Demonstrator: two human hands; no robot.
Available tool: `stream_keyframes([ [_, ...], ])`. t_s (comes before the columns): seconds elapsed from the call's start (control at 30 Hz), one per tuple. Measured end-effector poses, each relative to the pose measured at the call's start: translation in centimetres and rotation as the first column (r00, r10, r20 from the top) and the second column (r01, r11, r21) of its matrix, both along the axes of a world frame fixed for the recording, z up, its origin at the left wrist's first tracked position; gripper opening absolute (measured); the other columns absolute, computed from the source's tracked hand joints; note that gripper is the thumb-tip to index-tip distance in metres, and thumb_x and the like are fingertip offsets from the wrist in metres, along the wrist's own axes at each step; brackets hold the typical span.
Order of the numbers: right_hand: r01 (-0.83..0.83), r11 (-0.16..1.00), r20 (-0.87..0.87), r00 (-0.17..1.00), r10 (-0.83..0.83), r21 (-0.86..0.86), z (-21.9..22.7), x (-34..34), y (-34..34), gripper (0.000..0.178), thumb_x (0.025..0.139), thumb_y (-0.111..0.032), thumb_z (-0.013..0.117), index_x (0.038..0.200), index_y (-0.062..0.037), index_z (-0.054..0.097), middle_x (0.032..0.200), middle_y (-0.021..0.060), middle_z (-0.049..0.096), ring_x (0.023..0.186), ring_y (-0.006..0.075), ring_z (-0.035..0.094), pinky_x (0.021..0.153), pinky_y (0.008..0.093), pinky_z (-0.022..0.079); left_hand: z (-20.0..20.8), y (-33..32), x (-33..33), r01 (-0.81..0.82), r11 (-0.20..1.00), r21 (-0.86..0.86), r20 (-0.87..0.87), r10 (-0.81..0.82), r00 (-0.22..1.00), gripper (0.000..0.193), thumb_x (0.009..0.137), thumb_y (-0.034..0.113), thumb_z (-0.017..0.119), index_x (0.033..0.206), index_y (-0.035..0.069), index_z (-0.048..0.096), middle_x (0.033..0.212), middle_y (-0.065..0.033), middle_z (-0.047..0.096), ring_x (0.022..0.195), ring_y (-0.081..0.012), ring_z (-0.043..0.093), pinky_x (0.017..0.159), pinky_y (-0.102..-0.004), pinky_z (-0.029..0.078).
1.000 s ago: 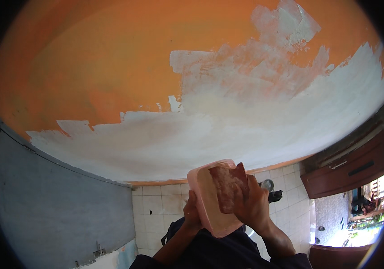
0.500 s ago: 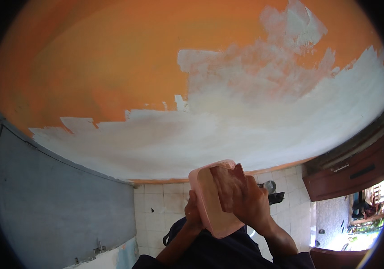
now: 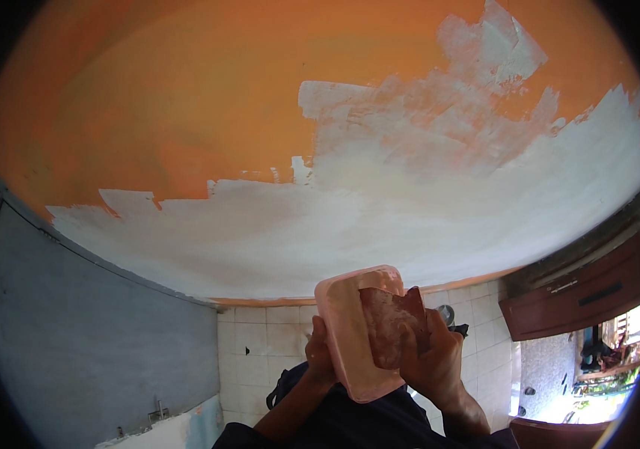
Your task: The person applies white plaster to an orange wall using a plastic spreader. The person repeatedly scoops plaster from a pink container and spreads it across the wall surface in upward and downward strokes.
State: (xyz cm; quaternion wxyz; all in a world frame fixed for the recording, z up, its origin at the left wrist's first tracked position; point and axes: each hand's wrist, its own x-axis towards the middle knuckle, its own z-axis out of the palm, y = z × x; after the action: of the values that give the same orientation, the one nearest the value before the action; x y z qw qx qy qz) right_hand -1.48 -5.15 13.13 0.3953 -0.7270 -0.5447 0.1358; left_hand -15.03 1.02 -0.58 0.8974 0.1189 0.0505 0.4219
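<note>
The right hand [image 3: 433, 363], pinching a flat red-brown scraper [image 3: 389, 322], has shifted over the pink rectangular tub [image 3: 350, 314] the left hand [image 3: 321, 358] grips, seemingly for steadiness.

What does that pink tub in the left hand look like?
The pink tub is rectangular, with rounded corners, a smeared rim and a beige inside; it looks like plastic. It slants in view, its open side facing the camera. The left hand holds its left side; a reddish-brown scraper in the right hand hides part of the opening.
</note>
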Motion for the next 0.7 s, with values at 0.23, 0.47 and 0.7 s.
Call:
stream_keyframes([
  [0.23,0.004,1.0,0.008,1.0,-0.004,-0.007,0.2,0.2,0.0,0.021,0.085,-0.008,0.06,0.101,0.0045,0.056,0.072,0.0218,0.066,0.064,0.0355,0.069,0.054,0.0372,0.055,-0.3,-0.1,0.0,0.003,1.0,0.001,0.037,-0.003,0.999,0.064,0.101,0.053,0.017,0.141,0.007,0.037,0.132,-0.0129,0.051,0.118,-0.0272,0.053,0.102,-0.0424,0.044],
  [0.47,-0.018,1.0,0.03,0.999,0.018,-0.004,-0.2,-0.3,0.1,0.011,0.083,-0.003,0.06,0.088,0.005,0.056,0.068,0.0198,0.064,0.06,0.0283,0.069,0.05,0.0323,0.051,-0.8,-0.2,-0.1,0.016,1.0,0.024,-0.055,-0.015,0.998,0.064,0.101,0.053,0.017,0.141,0.007,0.036,0.132,-0.0134,0.051,0.12,-0.0278,0.052,0.103,-0.0429,0.044],
  [0.7,-0.045,0.999,-0.002,0.999,0.045,0.017,-1.4,0.8,1.0,0.011,0.082,-0.003,0.061,0.087,0.0056,0.056,0.064,0.0202,0.062,0.057,0.0268,0.068,0.048,0.031,0.048,-0.3,0.0,-0.1,-0.008,1.0,-0.002,-0.194,0.007,0.981,0.07,0.098,0.057,0.03,0.142,0.002,0.034,0.133,-0.017,0.051,0.119,-0.0293,0.054,0.099,-0.0436,0.047],
])
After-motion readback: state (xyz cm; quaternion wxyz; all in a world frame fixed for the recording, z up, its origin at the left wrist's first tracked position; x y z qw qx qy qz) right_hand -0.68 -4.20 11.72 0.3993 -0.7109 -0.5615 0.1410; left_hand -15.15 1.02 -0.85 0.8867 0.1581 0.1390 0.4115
